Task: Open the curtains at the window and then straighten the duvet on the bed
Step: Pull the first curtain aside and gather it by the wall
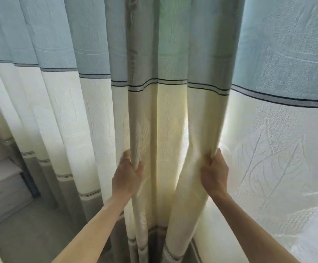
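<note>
Window fully hidden behind curtains (173, 111); my left fingertips (125, 155) blurred, cabinet (4, 190) cut off left.

The left curtain (63, 111) and right curtain (277, 149) hang as a folded wall across the whole front, their inner edges bunched together at the middle with no gap showing. Open floor (31, 230) lies low left, bounded by a grey bedside cabinet (2, 194) at the far left

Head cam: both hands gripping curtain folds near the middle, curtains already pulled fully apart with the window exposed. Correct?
Not quite. The head view shows the left hand and right hand each gripping a fold, but the curtains are still closed: fabric covers the whole window, with only light glowing through. The rest stands.
</note>
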`<action>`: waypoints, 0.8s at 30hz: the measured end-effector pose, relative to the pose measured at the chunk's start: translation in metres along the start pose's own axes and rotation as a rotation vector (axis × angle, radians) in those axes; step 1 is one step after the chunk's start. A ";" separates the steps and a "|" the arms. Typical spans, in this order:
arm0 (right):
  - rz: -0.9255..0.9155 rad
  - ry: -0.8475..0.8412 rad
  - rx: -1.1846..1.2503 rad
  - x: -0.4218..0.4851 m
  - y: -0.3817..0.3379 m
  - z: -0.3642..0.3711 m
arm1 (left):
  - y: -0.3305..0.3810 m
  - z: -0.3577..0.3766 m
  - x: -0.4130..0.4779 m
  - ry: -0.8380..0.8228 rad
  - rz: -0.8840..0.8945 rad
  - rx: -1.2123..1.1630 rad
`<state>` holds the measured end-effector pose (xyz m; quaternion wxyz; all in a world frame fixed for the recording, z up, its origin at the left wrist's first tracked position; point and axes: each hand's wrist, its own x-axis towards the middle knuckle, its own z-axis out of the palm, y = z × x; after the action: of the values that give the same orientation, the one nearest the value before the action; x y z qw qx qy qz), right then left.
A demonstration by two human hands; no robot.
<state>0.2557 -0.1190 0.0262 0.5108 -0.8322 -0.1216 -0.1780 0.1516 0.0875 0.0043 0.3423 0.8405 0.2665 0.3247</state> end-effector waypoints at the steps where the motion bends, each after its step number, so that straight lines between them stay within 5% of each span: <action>1: 0.050 0.021 0.070 0.003 0.007 -0.010 | 0.000 0.003 0.000 0.110 0.087 0.049; 5: 0.094 0.145 0.099 0.005 0.034 -0.054 | 0.023 0.027 -0.013 0.363 0.467 0.122; 9: 0.019 0.214 0.037 -0.004 0.042 -0.097 | 0.057 0.061 -0.031 0.302 0.625 0.062; 12: -0.028 0.224 0.004 -0.015 0.042 -0.126 | 0.091 0.084 -0.049 0.100 0.723 0.116; 16: -0.014 0.212 0.034 -0.028 0.050 -0.159 | 0.145 0.103 -0.074 -0.152 0.494 -0.076; 21: -0.027 0.219 0.093 -0.054 0.056 -0.218 | 0.191 0.105 -0.068 -0.055 -0.018 -0.344; 24: 0.044 0.227 0.046 -0.061 0.058 -0.253 | 0.202 0.099 -0.074 -0.247 -0.172 -0.519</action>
<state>0.1791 -0.3724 0.0583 0.5440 -0.7973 -0.0490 -0.2569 0.2217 -0.1279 0.0740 0.6019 0.7323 0.2009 0.2473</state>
